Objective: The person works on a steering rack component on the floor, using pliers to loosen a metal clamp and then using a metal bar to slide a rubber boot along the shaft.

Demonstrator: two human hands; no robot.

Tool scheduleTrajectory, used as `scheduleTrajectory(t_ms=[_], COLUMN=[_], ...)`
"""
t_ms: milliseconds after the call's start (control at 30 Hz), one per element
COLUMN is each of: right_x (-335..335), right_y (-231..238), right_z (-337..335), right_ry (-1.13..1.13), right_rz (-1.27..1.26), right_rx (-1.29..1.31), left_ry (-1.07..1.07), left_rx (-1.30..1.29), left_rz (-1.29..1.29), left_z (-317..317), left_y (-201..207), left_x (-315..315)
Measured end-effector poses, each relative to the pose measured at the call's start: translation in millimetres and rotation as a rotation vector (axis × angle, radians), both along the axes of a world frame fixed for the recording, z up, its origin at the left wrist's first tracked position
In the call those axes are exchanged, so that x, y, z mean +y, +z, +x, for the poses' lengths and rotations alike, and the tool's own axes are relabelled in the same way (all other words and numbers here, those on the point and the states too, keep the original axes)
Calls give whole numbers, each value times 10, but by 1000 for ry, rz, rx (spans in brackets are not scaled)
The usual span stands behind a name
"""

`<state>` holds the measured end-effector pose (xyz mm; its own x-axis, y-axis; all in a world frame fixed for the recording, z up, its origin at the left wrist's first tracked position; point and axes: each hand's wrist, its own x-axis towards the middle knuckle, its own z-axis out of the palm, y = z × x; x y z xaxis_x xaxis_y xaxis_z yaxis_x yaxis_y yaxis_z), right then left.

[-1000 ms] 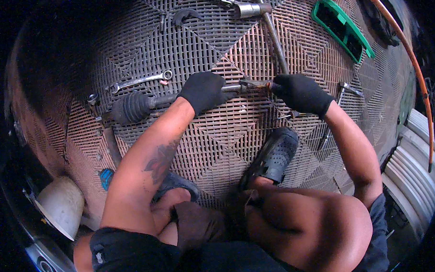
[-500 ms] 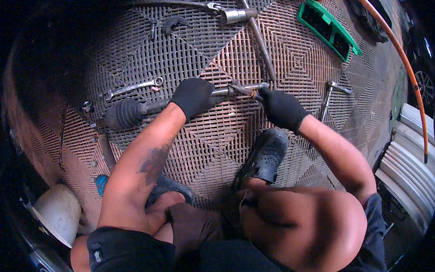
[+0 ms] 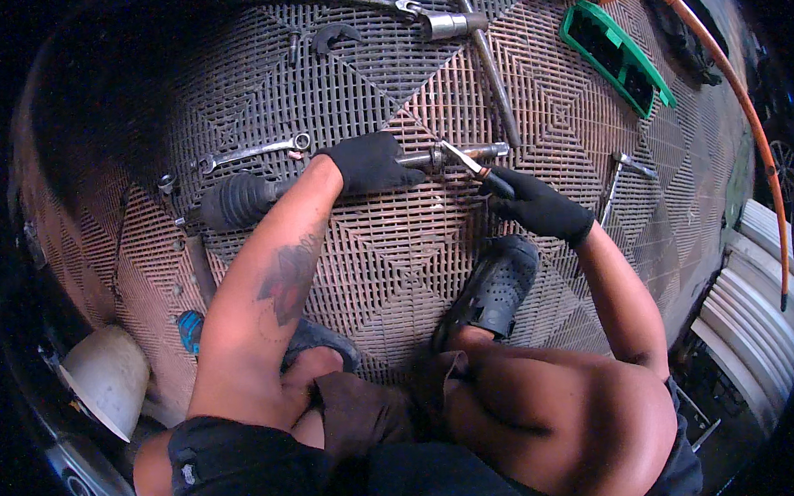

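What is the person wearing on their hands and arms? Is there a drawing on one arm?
Both the left hand and the right hand wear snug black work gloves that end at the wrist. The forearms are bare, with no sleeves. The left forearm has a dark tattoo on it; its shape is too blurred to make out. No watch or bracelet shows.

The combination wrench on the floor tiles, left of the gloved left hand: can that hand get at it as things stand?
Probably yes: the combination wrench lies uncovered beside the left hand, but that hand is gripping the steering rod.
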<state>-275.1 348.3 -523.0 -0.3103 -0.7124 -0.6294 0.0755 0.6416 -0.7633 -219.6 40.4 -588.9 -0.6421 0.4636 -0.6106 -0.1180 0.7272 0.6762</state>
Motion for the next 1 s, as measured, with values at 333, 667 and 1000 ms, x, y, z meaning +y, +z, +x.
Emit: scheduleTrajectory(t_ms=[333, 667, 1000], right_x=[69, -201, -224], right_y=[1, 127, -49], right_z=[229, 446, 523], right_ry=[-193, -277, -553], right_rz=[-8, -11, -101], right_rx=[-158, -300, -810], left_ry=[2, 52, 106], left_rx=[-249, -364, -136], left_rz=[-9, -23, 79], left_z=[-225, -284, -156], left_y=[-1, -8, -279], left_x=[-166, -173, -127])
